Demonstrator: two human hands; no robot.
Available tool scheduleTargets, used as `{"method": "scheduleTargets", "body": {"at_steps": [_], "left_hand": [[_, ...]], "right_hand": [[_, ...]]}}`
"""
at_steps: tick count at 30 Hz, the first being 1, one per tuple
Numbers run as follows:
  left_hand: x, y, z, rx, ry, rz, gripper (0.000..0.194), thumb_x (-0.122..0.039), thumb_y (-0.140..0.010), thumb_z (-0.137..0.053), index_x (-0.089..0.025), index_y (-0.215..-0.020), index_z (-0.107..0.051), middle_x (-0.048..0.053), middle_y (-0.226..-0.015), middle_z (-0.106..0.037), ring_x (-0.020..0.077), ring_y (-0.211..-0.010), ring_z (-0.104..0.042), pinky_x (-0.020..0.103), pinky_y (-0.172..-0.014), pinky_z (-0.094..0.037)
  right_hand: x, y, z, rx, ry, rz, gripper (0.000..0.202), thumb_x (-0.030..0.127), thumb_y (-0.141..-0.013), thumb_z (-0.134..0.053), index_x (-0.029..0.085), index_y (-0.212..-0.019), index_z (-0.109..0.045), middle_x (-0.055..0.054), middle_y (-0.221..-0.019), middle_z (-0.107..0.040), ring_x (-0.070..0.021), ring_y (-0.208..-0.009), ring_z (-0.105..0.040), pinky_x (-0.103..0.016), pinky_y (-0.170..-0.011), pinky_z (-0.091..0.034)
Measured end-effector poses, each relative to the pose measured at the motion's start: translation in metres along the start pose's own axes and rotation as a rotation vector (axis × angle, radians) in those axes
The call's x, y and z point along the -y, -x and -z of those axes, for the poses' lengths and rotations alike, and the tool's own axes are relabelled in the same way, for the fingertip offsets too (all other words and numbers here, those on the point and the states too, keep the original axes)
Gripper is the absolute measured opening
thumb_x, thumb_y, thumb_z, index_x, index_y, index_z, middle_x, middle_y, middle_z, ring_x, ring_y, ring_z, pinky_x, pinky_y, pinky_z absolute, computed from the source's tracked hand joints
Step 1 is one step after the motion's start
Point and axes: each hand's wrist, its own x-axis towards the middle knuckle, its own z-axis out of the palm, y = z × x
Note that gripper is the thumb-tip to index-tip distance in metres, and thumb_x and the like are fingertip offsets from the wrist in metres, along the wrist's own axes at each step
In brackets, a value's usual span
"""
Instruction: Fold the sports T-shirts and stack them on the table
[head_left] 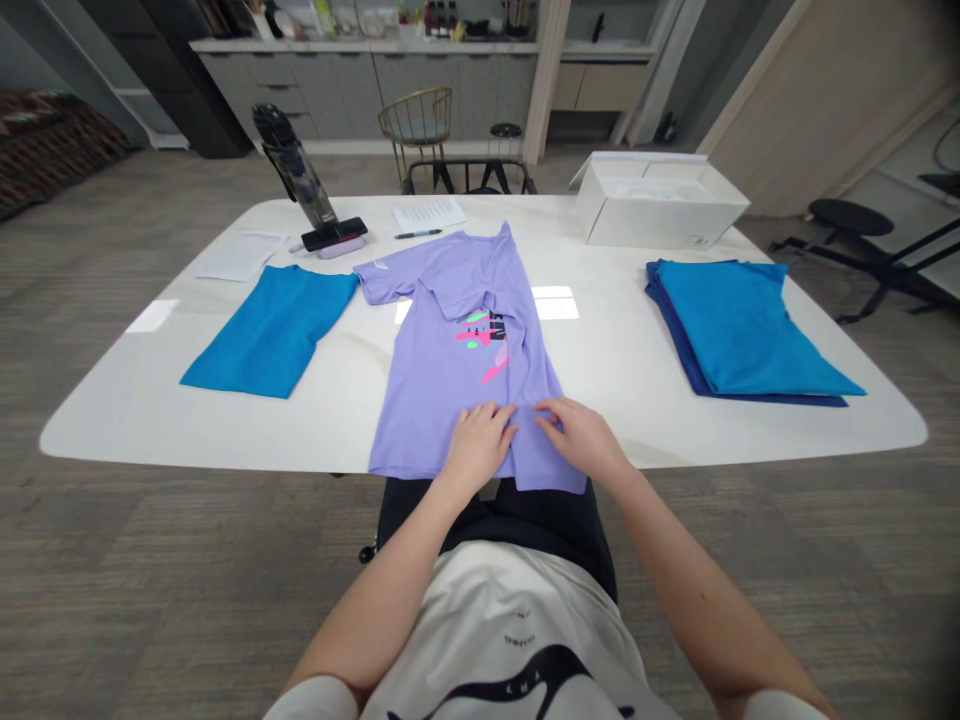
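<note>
A purple T-shirt (435, 390) with a pink, green and black print lies in front of me, its right side folded inward over part of the print. One short sleeve points left, and another is laid across the chest. The hem hangs slightly past the table's front edge. My left hand (480, 445) rests on the lower middle of the shirt, beside the folded edge, fingers spread on the cloth. On the folded strip, my right hand (581, 437) touches the fabric with bent fingers, thumb and forefinger apart.
A folded blue garment (274, 330) lies left on the white table (607, 350); a stack of blue garments (750, 330) lies right. At the back are a handheld vacuum (304, 180), papers (429, 213), a pen (418, 234) and an open white box (660, 205).
</note>
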Motion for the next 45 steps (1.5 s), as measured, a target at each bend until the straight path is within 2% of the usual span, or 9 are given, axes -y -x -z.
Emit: {"method": "scheduleTargets", "body": {"at_steps": [4, 9, 13, 16, 20, 25, 35, 38, 45], "left_hand": [[0.002, -0.03, 0.013, 0.059, 0.07, 0.144, 0.035, -0.04, -0.105, -0.047, -0.029, -0.138, -0.054, 0.006, -0.114, -0.072, 0.0235, -0.095, -0.07, 0.034, -0.079, -0.048], [0.016, -0.107, 0.023, 0.021, 0.068, 0.262, 0.031, -0.045, -0.104, -0.045, -0.026, -0.123, -0.06, 0.008, -0.108, -0.074, 0.0261, -0.097, -0.071, 0.035, -0.081, -0.049], [0.033, -0.166, 0.019, -0.05, -0.009, 0.206, 0.032, -0.032, -0.104, -0.043, -0.023, -0.134, -0.054, 0.013, -0.124, -0.068, 0.0263, -0.11, -0.066, 0.036, -0.089, -0.047], [0.047, -0.189, 0.016, -0.051, -0.125, 0.079, 0.038, -0.018, -0.103, -0.037, -0.025, -0.137, -0.054, 0.013, -0.129, -0.064, 0.0273, -0.118, -0.06, 0.039, -0.096, -0.044], [0.071, -0.201, 0.019, -0.003, -0.225, -0.004, 0.034, -0.017, -0.103, -0.035, -0.022, -0.125, -0.062, 0.014, -0.129, -0.062, 0.0297, -0.12, -0.056, 0.044, -0.097, -0.042], [0.104, -0.207, 0.03, -0.063, -0.305, 0.074, 0.038, -0.015, -0.1, -0.039, -0.024, -0.133, -0.057, 0.014, -0.131, -0.061, 0.0291, -0.119, -0.056, 0.043, -0.096, -0.042], [0.175, -0.209, 0.063, -0.068, -0.5, -0.026, 0.035, -0.007, -0.097, -0.034, -0.014, -0.112, -0.066, 0.019, -0.111, -0.066, 0.0332, -0.11, -0.058, 0.046, -0.092, -0.04], [0.172, -0.205, 0.065, -0.114, -0.513, -0.001, 0.035, -0.006, -0.095, -0.037, -0.015, -0.114, -0.066, 0.019, -0.115, -0.065, 0.0344, -0.112, -0.057, 0.048, -0.094, -0.039], [0.115, -0.201, 0.045, -0.07, -0.23, -0.073, 0.032, -0.021, -0.098, -0.045, -0.024, -0.124, -0.064, 0.011, -0.127, -0.063, 0.0275, -0.119, -0.056, 0.042, -0.101, -0.039]], "right_hand": [[-0.011, -0.064, 0.003, -0.096, -0.046, -0.012, 0.024, 0.028, -0.101, -0.052, 0.021, -0.114, -0.071, -0.007, -0.102, -0.072, -0.021, -0.096, -0.067, -0.031, -0.089, -0.049], [-0.033, -0.133, 0.008, -0.105, -0.024, -0.301, 0.029, 0.032, -0.099, -0.054, 0.023, -0.122, -0.069, -0.007, -0.102, -0.075, -0.0243, -0.096, -0.069, -0.033, -0.086, -0.05], [-0.045, -0.157, 0.005, -0.053, 0.007, -0.501, 0.032, 0.044, -0.1, -0.053, 0.024, -0.118, -0.07, -0.011, -0.108, -0.076, -0.0282, -0.102, -0.07, -0.036, -0.085, -0.051], [-0.048, -0.162, 0.002, -0.035, 0.049, -0.555, 0.035, 0.051, -0.099, -0.054, 0.023, -0.112, -0.071, -0.013, -0.108, -0.075, -0.0303, -0.104, -0.07, -0.038, -0.085, -0.051], [-0.046, -0.16, 0.004, 0.027, 0.12, -0.514, 0.038, 0.053, -0.1, -0.051, 0.022, -0.105, -0.071, -0.016, -0.107, -0.075, -0.0321, -0.103, -0.071, -0.039, -0.084, -0.052], [-0.047, -0.158, 0.01, 0.092, 0.154, -0.484, 0.039, 0.048, -0.104, -0.044, 0.019, -0.11, -0.069, -0.018, -0.108, -0.075, -0.0315, -0.103, -0.071, -0.038, -0.084, -0.051], [-0.052, -0.153, 0.009, 0.084, 0.197, -0.451, 0.038, 0.048, -0.105, -0.041, 0.021, -0.108, -0.067, -0.015, -0.103, -0.075, -0.0315, -0.1, -0.072, -0.037, -0.082, -0.051], [-0.051, -0.152, 0.01, 0.09, 0.193, -0.456, 0.038, 0.05, -0.104, -0.041, 0.022, -0.107, -0.067, -0.014, -0.103, -0.075, -0.0319, -0.1, -0.071, -0.038, -0.082, -0.051], [-0.055, -0.185, 0.016, -0.005, 0.102, -0.425, 0.039, 0.053, -0.102, -0.045, 0.023, -0.117, -0.064, -0.014, -0.109, -0.074, -0.0313, -0.102, -0.069, -0.039, -0.084, -0.05]]}}
